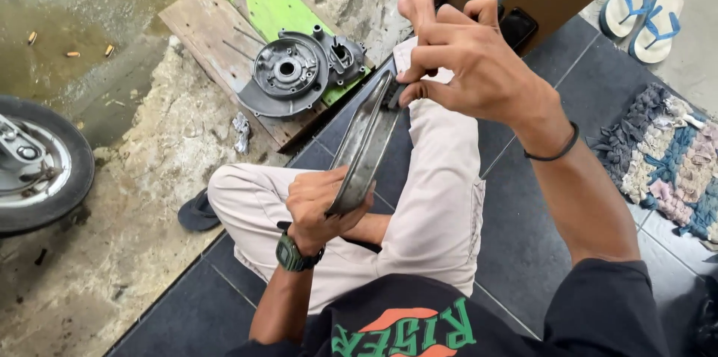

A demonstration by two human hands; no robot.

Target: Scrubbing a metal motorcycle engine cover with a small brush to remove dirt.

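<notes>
I sit on dark floor tiles with my legs folded. My left hand [318,207], with a green watch on the wrist, grips the near end of a long grey metal cover [364,144] held on edge over my lap. My right hand [467,58] is closed at the cover's far end, pinching a small dark tool against its rim; the tool's tip is hidden by my fingers.
A grey engine casing [295,72] lies on a wooden board [217,24] with a green plank. A wheel [37,166] stands at the left on wet concrete. A rag rug [666,159] and sandals [647,9] are at the right. A dark phone [517,26] lies by my foot.
</notes>
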